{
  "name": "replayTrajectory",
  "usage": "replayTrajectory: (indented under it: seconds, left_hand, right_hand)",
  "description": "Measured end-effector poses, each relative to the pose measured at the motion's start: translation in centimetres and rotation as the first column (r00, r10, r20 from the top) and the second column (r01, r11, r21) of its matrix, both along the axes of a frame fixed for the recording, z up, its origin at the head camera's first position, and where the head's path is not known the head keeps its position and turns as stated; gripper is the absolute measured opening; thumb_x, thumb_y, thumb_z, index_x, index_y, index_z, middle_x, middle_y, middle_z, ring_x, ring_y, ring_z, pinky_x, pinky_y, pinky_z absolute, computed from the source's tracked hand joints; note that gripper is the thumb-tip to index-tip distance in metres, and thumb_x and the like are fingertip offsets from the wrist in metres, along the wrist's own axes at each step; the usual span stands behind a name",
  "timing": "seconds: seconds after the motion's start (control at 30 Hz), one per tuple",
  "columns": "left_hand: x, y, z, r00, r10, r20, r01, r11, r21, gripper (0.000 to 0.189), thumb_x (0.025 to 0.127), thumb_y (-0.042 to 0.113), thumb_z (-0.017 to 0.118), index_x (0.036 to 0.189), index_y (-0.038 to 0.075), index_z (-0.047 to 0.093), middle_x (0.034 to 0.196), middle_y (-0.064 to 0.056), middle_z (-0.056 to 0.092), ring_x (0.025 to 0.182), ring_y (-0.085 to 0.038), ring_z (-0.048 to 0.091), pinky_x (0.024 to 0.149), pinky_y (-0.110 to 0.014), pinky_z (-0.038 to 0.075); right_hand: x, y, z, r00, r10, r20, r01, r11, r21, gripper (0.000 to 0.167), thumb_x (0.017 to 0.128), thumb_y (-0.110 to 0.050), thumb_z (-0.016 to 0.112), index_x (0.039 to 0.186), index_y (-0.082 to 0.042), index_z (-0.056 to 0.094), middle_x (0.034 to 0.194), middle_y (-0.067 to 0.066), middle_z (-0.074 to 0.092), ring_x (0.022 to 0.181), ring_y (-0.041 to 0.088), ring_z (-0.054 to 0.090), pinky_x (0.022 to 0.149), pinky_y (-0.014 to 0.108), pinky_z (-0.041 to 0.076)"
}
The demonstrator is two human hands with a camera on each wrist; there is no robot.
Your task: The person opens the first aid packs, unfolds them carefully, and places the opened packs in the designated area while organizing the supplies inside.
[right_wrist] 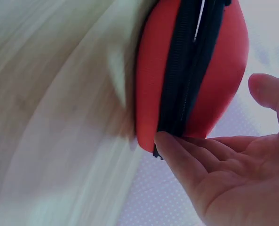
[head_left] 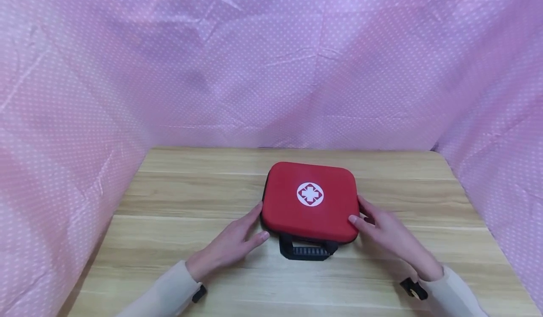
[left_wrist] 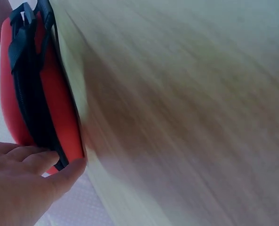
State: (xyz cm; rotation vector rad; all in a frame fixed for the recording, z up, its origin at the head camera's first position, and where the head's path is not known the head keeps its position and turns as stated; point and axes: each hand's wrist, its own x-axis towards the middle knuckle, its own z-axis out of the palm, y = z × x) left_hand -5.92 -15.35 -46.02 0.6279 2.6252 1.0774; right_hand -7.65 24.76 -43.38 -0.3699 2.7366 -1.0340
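A red first-aid case (head_left: 288,213) lies flat on the wooden table, slightly turned, with a white cross emblem (head_left: 310,194) on its lid. Its black carrying handle (head_left: 308,253) points toward the person. At the case's left side is my left hand (head_left: 229,246), its extended fingers against the edge and the thumb spread near the front corner. My right hand (head_left: 390,232) is at the opposite side. In the right wrist view its nearly straight fingers (right_wrist: 179,153) touch the side by the black zipper band (right_wrist: 188,70), while the thumb (right_wrist: 266,89) stands away from the lid.
The light wooden table (head_left: 178,204) extends around the case on all sides. Pink dotted cloth (head_left: 254,71) hangs behind the table and along both sides. Black straps (head_left: 413,288) show at the wrists beside the beige sleeves (head_left: 169,288).
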Motion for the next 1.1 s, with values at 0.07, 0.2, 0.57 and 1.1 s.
replayTrajectory:
  seconds: [0.07, 0.2, 0.57, 1.1]
  left_hand:
    - [0.0, 0.1, 0.2, 1.0, 0.009, 0.002, -0.009, 0.999, 0.032, 0.08, 0.104, 0.046, 0.06, 0.166, 0.013, 0.022, 0.169, -0.002, 0.028, 0.153, -0.023, 0.031, 0.121, -0.048, 0.031]
    - [0.1, 0.1, 0.8, 0.999, 0.037, 0.012, -0.038, 0.992, 0.124, 0.075, 0.104, 0.039, 0.06, 0.167, 0.021, 0.022, 0.168, 0.0, 0.031, 0.153, -0.025, 0.032, 0.119, -0.055, 0.033]
    - [-1.7, 0.5, 2.4, 0.992, 0.041, -0.115, 0.018, 0.883, 0.469, 0.06, 0.108, 0.015, 0.049, 0.163, 0.005, 0.027, 0.167, -0.011, 0.033, 0.152, -0.03, 0.034, 0.122, -0.032, 0.028]
    - [-5.5, 2.5, 4.2, 0.992, 0.06, -0.108, 0.03, 0.73, 0.683, 0.051, 0.109, 0.009, 0.033, 0.159, 0.002, 0.031, 0.169, -0.01, 0.029, 0.156, -0.027, 0.025, 0.125, -0.04, 0.021]
  right_hand:
    - [0.2, 0.0, 0.3, 1.0, -0.009, -0.01, 0.009, 1.0, -0.005, 0.079, 0.102, -0.045, 0.063, 0.16, 0.0, 0.034, 0.151, 0.025, 0.051, 0.128, 0.043, 0.06, 0.099, 0.055, 0.053]
    - [0.7, 0.1, 1.2, 0.997, -0.019, -0.075, 0.017, 1.0, -0.027, 0.07, 0.104, -0.038, 0.062, 0.158, -0.001, 0.039, 0.15, 0.025, 0.052, 0.132, 0.042, 0.057, 0.104, 0.041, 0.051]
    - [0.1, 1.2, 2.1, 0.976, -0.022, -0.216, -0.026, 0.977, -0.214, 0.062, 0.105, -0.014, 0.061, 0.162, -0.016, 0.038, 0.153, 0.024, 0.049, 0.127, -0.014, 0.044, 0.097, 0.004, 0.038]
    - [-3.9, 0.8, 3.2, 0.935, -0.228, -0.27, 0.174, 0.963, -0.208, 0.048, 0.111, -0.031, 0.049, 0.155, -0.013, 0.05, 0.141, 0.024, 0.061, 0.121, 0.04, 0.062, 0.092, 0.025, 0.044]
